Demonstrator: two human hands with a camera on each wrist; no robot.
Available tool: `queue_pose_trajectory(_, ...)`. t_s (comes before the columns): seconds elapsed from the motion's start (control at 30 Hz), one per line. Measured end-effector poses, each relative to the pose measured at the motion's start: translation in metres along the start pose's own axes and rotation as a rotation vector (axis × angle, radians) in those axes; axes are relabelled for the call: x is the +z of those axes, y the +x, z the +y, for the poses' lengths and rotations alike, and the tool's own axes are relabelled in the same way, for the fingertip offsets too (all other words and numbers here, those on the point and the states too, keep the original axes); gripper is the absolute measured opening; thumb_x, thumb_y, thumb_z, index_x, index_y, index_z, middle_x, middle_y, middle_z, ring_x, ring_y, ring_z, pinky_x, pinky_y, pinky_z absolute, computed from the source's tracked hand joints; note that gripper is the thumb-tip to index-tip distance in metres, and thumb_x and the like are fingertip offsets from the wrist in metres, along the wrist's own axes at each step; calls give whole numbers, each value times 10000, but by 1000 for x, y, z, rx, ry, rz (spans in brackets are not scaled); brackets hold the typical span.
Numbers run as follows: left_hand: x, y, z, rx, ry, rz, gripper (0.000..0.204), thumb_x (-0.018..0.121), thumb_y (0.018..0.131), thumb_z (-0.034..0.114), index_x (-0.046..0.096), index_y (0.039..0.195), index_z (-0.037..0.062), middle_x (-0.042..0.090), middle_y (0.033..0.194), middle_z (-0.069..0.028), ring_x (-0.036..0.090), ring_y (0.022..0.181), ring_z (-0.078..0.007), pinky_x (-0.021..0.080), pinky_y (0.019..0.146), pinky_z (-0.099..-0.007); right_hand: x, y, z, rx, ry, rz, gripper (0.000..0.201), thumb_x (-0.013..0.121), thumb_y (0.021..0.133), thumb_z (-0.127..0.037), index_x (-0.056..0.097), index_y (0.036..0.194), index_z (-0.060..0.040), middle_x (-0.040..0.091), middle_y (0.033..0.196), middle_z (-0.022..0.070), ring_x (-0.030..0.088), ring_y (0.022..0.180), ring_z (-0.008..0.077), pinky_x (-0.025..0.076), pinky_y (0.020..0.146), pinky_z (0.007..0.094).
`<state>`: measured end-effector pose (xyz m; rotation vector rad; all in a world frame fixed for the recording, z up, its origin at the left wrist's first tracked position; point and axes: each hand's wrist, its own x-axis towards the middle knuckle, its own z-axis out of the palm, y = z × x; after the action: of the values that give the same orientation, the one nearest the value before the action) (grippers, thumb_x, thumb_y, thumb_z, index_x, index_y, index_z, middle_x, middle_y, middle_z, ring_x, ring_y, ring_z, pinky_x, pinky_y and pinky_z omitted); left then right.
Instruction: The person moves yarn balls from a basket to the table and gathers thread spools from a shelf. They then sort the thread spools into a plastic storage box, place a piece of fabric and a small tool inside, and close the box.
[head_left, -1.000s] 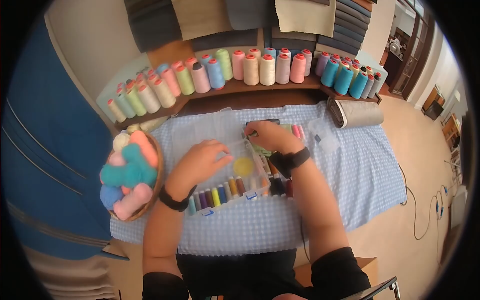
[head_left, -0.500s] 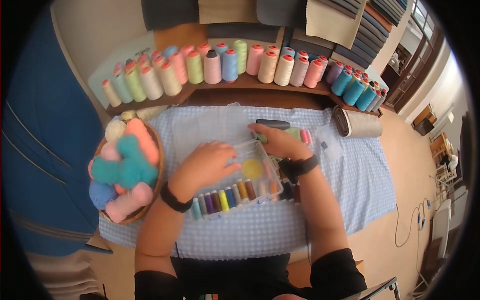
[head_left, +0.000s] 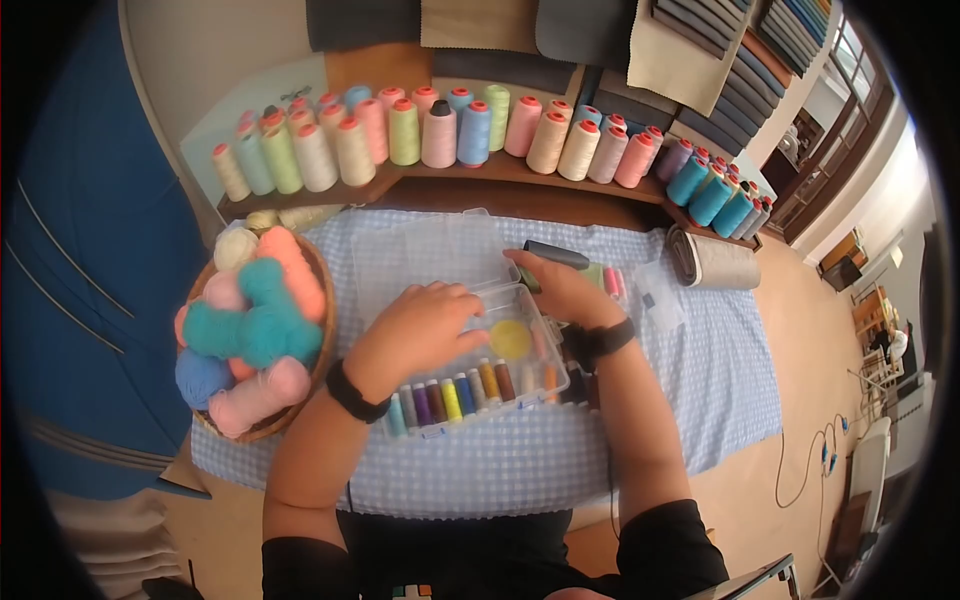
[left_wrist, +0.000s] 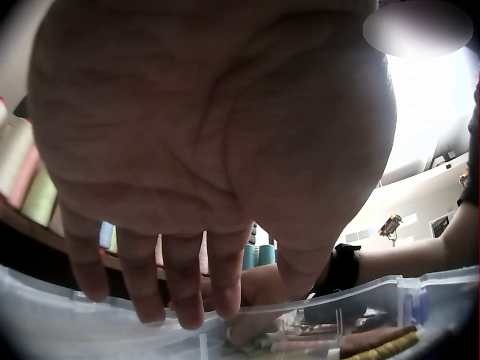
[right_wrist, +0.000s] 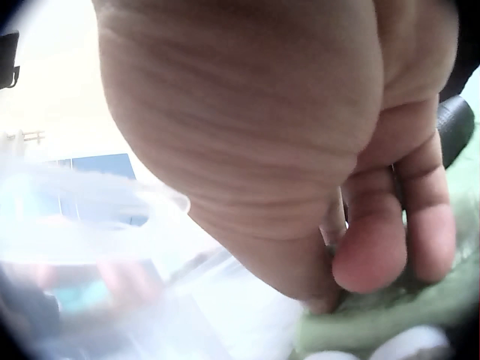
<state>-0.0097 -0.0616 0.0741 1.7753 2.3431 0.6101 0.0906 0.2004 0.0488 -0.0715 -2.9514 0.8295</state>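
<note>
A clear plastic box (head_left: 566, 380) sits with its lid raised, holding a row of small thread spools (head_left: 452, 398) along its near side and a round yellow piece (head_left: 511, 340). Over the box's left half hovers my left hand (head_left: 420, 325), palm down, fingers loosely spread, nothing in its grasp. In the left wrist view its fingertips (left_wrist: 193, 316) overlap the box rim. Beyond the box's far right corner, my right hand (head_left: 570, 290) bends thumb and fingers onto a small green roll (right_wrist: 360, 324). The index fingertip is hidden.
A wicker basket (head_left: 328, 345) of yarn stands at the left. Behind, cone spools (head_left: 440, 135) line a wooden shelf. Right of the box lie a dark cylinder (head_left: 556, 254), pink spools (head_left: 612, 282), a small clear case (head_left: 657, 300) and a rolled grey cloth (head_left: 712, 258).
The head view has turned slightly right. My left hand keeps its place over the box; my right hand stays bent at the green roll, its wrist a little shifted.
</note>
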Motion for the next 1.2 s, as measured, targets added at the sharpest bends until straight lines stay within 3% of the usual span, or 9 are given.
queue_pose_trajectory(0.23, 0, 0, 1, 0, 20, 22, 361, 709, 990, 367, 712, 1202, 75, 717, 1200, -103, 648, 1203, -330, 495, 1014, -480, -35, -14, -5, -53, 46, -3, 653, 807, 846, -82, 589, 1462, -71, 694, 1375, 181, 667, 1279, 360, 538, 1058, 431)
queue_pose_trajectory(0.33, -2, 1, 5, 27, 24, 127, 361, 718, 992, 328, 685, 1234, 62, 713, 1200, -119, 680, 1125, -335, 528, 967, -473, -60, -26, -33, 51, 64, 90, 702, 859, 822, -115, 573, 1462, -69, 703, 1326, 148, 712, 1147, 310, 570, 972, 406)
queue_pose_trajectory(0.5, -4, 9, 25, -13, -373, 368, 382, 689, 1042, 237, 593, 1358, 45, 709, 1193, -143, 730, 934, -284, 574, 843, -415, -69, -44, -85, -110, 150, 65, 771, 885, 809, -118, 527, 1491, -91, 673, 1263, 115, 677, 902, 234, 585, 805, 378)
queue_pose_trajectory(0.6, -12, 12, 24, -116, -717, 237, 404, 640, 1085, 202, 521, 1441, 50, 704, 1168, -125, 713, 927, -202, 565, 821, -363, -62, -49, -101, -252, 144, 56, 790, 885, 800, -90, 515, 1498, -98, 639, 1266, 106, 669, 879, 235, 582, 780, 376)
queue_pose_trajectory(0.7, -14, 13, 26, -51, -882, 220, 410, 626, 1096, 163, 487, 1467, 56, 695, 1126, -83, 681, 933, -141, 562, 788, -317, -58, -50, -114, -318, 131, 56, 797, 882, 782, -49, 515, 1488, -96, 604, 1272, 107, 677, 901, 261, 585, 795, 385)
queue_pose_trajectory(0.9, -11, 14, 24, -59, -994, 204, 376, 655, 1079, 124, 516, 1423, 63, 689, 1104, -45, 652, 921, -105, 556, 748, -274, -64, -58, -118, -335, 132, 102, 748, 880, 797, -81, 542, 1463, -96, 600, 1286, 113, 691, 930, 281, 586, 829, 398)
queue_pose_trajectory(1.1, 6, 15, 31, -9, -653, 13, 283, 755, 1003, 183, 626, 1194, 17, 728, 1036, -101, 705, 915, -183, 570, 799, -361, -79, -67, -113, -309, 27, 248, 571, 861, 858, -189, 628, 1365, -66, 660, 1239, 127, 696, 911, 272, 584, 827, 391)
queue_pose_trajectory(1.13, 6, 14, 35, -19, -619, 3, 300, 788, 963, 206, 639, 1138, 14, 737, 1014, -143, 728, 911, -249, 569, 834, -390, -78, -66, -112, -327, 36, 250, 542, 853, 869, -194, 640, 1348, -60, 673, 1215, 130, 697, 908, 271, 584, 821, 391)
queue_pose_trajectory(1.2, 2, 13, 40, -11, -556, -20, 293, 787, 963, 204, 632, 1129, 19, 739, 1009, -149, 736, 915, -269, 569, 838, -387, -76, -65, -112, -349, 40, 248, 484, 841, 884, -198, 663, 1308, -45, 697, 1167, 137, 705, 902, 277, 585, 811, 394)
